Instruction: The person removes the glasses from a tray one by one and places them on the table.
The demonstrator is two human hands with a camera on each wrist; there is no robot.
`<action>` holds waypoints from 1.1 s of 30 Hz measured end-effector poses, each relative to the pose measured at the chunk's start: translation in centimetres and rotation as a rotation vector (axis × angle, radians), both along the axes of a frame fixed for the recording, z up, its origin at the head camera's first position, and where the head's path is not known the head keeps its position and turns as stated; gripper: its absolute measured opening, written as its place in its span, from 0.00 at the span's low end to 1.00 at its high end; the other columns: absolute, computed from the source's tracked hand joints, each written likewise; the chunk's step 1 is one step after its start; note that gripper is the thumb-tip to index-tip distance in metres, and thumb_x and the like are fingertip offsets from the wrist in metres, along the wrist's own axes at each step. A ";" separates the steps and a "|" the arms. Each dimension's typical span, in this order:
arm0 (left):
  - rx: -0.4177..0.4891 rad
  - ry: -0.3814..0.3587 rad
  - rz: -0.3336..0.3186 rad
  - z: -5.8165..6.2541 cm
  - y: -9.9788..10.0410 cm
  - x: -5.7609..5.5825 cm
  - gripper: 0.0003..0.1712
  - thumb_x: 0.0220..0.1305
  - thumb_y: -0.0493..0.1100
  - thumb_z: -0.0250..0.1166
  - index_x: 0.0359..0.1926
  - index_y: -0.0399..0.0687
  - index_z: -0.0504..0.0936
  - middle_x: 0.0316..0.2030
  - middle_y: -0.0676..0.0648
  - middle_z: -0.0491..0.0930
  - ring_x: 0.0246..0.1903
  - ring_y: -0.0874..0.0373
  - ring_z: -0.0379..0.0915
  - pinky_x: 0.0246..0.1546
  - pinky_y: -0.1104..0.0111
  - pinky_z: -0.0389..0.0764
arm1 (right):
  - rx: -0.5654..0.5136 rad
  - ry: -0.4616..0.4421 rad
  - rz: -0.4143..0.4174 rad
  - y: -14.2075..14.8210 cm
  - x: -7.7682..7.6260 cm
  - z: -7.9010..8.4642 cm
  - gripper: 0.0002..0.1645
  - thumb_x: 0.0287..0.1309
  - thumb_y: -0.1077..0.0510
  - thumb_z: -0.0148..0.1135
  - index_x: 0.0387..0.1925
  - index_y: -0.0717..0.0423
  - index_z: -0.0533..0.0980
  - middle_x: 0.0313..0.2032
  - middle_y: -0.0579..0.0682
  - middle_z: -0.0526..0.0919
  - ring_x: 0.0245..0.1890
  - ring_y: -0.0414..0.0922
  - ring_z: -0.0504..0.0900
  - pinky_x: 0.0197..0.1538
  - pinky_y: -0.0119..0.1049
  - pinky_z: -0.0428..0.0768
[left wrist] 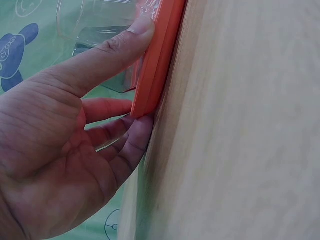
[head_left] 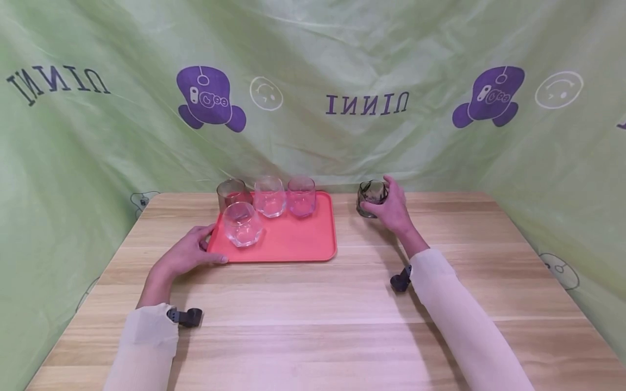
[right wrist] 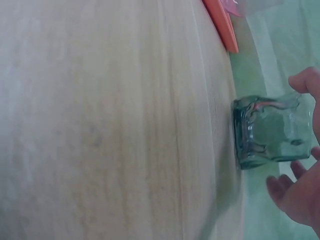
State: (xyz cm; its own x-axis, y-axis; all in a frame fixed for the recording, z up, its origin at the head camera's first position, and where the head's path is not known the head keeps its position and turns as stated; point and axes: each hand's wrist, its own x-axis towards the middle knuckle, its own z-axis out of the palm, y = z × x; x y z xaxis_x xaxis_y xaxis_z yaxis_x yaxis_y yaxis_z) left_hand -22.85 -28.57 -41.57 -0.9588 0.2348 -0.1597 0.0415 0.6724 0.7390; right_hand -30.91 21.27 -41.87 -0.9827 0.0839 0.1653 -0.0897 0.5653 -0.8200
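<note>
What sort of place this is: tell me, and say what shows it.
Probably a makeshift recording booth: printed green fabric hangs behind and at both sides of a wood-grain table, and small black wrist-worn devices, seemingly cameras, suggest the handwork is being filmed.

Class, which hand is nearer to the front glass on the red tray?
Left. The left hand holds the red tray just left of the front glass; the right hand is farther, at the dark glass beyond the tray's right edge.
</note>
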 end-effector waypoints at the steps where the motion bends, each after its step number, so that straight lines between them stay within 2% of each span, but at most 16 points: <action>1: 0.000 -0.001 0.000 0.0 0.0 0.0 0.61 0.56 0.51 0.80 0.79 0.32 0.55 0.59 0.32 0.63 0.42 0.45 0.68 0.39 0.59 0.73 | 0.010 0.015 -0.008 -0.1 0.1 0.1 0.64 0.53 0.54 0.80 0.80 0.54 0.49 0.72 0.66 0.56 0.70 0.63 0.59 0.68 0.63 0.63; 7: -0.003 0.009 -0.001 0.0 0.0 0.1 0.60 0.57 0.51 0.80 0.78 0.31 0.55 0.60 0.31 0.63 0.42 0.45 0.68 0.39 0.58 0.74 | 0.033 0.105 -0.012 -1.3 0.4 0.8 0.62 0.51 0.51 0.80 0.79 0.53 0.53 0.72 0.62 0.56 0.70 0.59 0.55 0.67 0.62 0.64; 17: -0.020 0.009 -0.005 0.0 0.0 0.0 0.60 0.57 0.52 0.80 0.78 0.32 0.56 0.61 0.31 0.63 0.44 0.44 0.67 0.40 0.59 0.74 | 0.034 0.167 0.045 -3.5 0.9 1.7 0.59 0.52 0.53 0.80 0.78 0.54 0.55 0.73 0.59 0.57 0.72 0.56 0.54 0.68 0.60 0.63; 24: -0.015 0.011 -0.006 0.0 0.1 0.0 0.59 0.57 0.52 0.80 0.78 0.32 0.56 0.60 0.31 0.63 0.43 0.45 0.67 0.40 0.58 0.73 | 0.050 0.202 0.142 -5.1 0.9 1.7 0.57 0.51 0.54 0.78 0.78 0.53 0.57 0.72 0.58 0.59 0.71 0.54 0.57 0.67 0.58 0.65; 33: -0.017 0.009 -0.009 0.0 0.0 0.1 0.60 0.57 0.52 0.80 0.78 0.33 0.55 0.59 0.32 0.63 0.43 0.45 0.67 0.40 0.58 0.73 | 0.101 0.254 0.230 -7.3 0.6 1.1 0.54 0.52 0.56 0.79 0.76 0.57 0.60 0.70 0.59 0.62 0.69 0.59 0.62 0.67 0.59 0.64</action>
State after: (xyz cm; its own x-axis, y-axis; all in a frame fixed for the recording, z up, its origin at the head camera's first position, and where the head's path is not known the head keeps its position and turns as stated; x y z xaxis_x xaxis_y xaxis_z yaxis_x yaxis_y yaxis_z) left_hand -22.77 -28.55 -41.60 -0.9580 0.2411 -0.1551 0.0546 0.6846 0.7269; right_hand -30.26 13.95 -40.81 -0.9005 -0.1637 0.4028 -0.4175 0.5841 -0.6961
